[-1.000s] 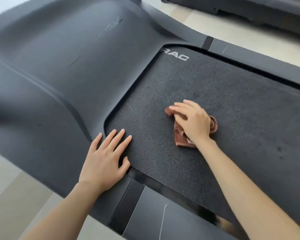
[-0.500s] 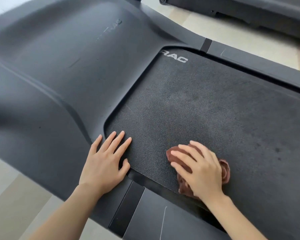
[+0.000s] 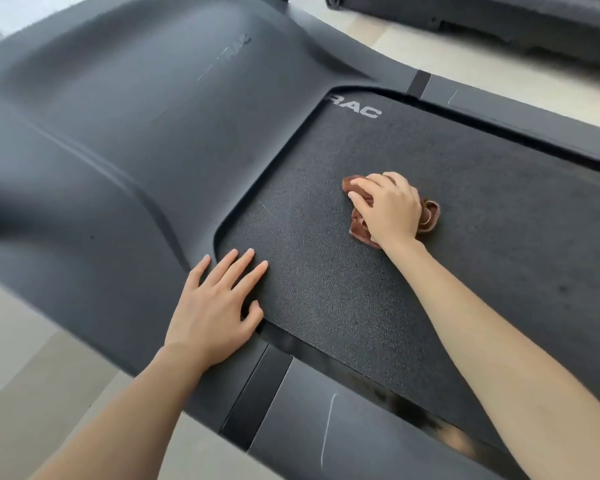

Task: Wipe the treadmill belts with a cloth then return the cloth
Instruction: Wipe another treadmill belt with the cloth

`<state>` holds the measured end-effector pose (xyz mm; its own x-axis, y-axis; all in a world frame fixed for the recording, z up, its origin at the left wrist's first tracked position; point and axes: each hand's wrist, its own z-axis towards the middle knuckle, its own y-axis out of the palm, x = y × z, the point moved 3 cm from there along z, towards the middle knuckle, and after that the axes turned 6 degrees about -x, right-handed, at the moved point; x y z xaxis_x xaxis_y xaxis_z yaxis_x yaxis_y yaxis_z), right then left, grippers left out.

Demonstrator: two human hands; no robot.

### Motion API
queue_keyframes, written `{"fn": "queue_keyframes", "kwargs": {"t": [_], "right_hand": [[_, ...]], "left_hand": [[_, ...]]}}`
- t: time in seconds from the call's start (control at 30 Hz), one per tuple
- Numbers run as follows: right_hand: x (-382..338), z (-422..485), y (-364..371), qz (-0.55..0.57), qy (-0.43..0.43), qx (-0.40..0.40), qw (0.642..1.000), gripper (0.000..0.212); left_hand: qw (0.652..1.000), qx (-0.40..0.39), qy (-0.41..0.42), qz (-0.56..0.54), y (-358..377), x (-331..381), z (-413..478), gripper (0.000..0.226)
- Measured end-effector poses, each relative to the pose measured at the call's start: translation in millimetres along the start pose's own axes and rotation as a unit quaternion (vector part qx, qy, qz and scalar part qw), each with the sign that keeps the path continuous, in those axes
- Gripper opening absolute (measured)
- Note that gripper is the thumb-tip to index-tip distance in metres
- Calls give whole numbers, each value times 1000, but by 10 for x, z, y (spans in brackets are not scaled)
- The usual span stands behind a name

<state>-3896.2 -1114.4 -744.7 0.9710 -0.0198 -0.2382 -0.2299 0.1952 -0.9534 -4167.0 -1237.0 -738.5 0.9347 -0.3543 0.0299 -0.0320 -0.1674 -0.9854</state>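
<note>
Partly cut off by the frame, the treadmill [image 3: 136, 150] shows its belt [image 3: 482, 278], logo partly hidden. At the belt's near-left corner the left hand [image 3: 215, 306] lies flat, fingers spread. Mid-belt, the right hand [image 3: 388, 209] grips the bunched cloth [image 3: 430, 213] with curled fingers, mostly covering it.

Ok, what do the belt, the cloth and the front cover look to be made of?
The belt looks like black rubber or a rubbery synthetic, matte, with a fine pebbled grain. The cloth looks like soft brown terry or microfibre: fuzzy nap, bunched folds. The front cover seems moulded plastic, dark grey, smooth with a dull sheen and soft curved ridges; painted metal cannot be excluded.
</note>
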Motion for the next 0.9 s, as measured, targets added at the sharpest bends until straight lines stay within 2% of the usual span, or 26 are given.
{"fn": "queue_keyframes", "kwargs": {"t": [0.1,0.3,0.47,0.6,0.67,0.77,0.9], "right_hand": [[2,-737,-194,6,-26,-10,1000,27],[361,-2436,-520,-17,-52,43,998,25],[435,-2098,-520,-33,-34,53,997,21],[601,-1592,-484,-42,24,13,999,22],[624,-1483,-457,-52,58,-15,997,27],[566,-1793,-517,-51,58,0,997,25],[711,-2721,-683,-71,65,62,993,26]], "left_hand": [[1000,4,1,0,18,-3,4,62],[1000,15,5,2,43,-2,-3,66],[1000,6,8,19,36,20,-20,72],[1000,-3,17,-8,57,269,-70,83],[999,-12,4,-43,117,611,-97,79],[996,-5,-4,-92,236,1262,-57,64],[992,9,57,-109,318,1838,111,56]]}}
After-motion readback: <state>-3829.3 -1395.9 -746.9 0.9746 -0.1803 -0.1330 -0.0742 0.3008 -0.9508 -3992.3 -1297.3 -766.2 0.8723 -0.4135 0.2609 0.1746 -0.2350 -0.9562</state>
